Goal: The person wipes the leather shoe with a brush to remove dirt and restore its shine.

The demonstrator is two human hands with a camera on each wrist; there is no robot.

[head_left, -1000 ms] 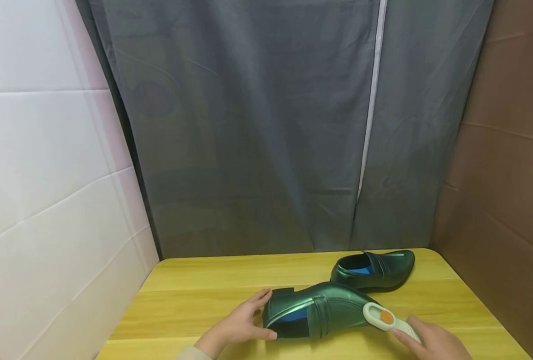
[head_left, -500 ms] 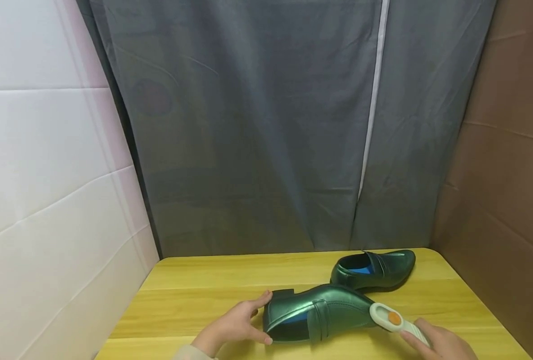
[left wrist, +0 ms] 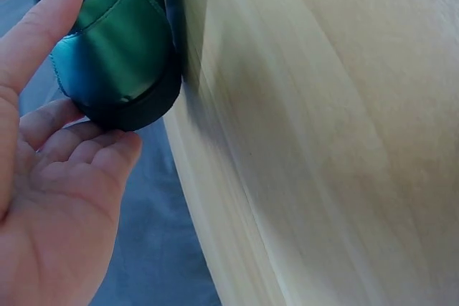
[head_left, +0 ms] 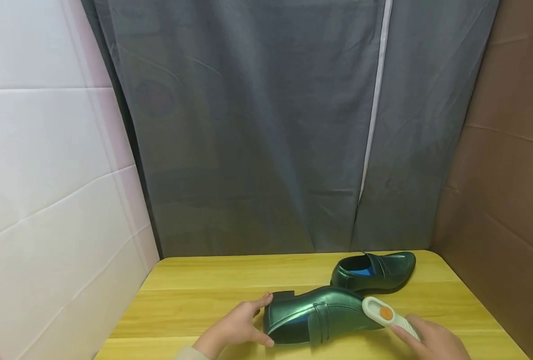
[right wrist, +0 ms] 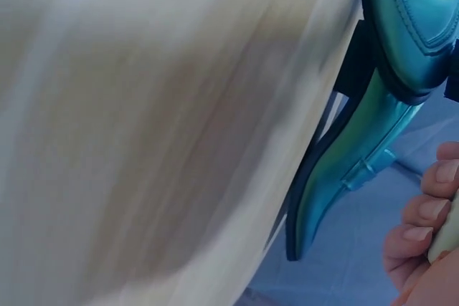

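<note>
A dark green, shiny loafer point(head_left: 340, 312) lies tilted on its side, its opening with a blue insole turned toward me. My left hand point(head_left: 236, 325) grips its heel, thumb at the opening's edge and fingers behind the heel; the left wrist view shows the heel point(left wrist: 118, 59) between them. My right hand point(head_left: 437, 340) grips the pale, ridged handle of a shoe brush point(head_left: 387, 314) with an orange spot. The brush head overlaps the loafer's toe in the head view. In the right wrist view, the toe point(right wrist: 412, 26) sits just above my curled fingers point(right wrist: 423, 213).
The matching loafer point(head_left: 383, 272) stands upright behind, toe to the right, partly covered by the near one. Both are on a yellow wood-grain table point(head_left: 194, 300). A grey curtain point(head_left: 248, 150) hangs at the back, with white cloth point(head_left: 59, 200) left and brown cloth point(head_left: 505, 175) right.
My right hand moves the brush slightly right past the toe, then back left and up over it. The left hand keeps its grip and the loafer shifts only slightly.
</note>
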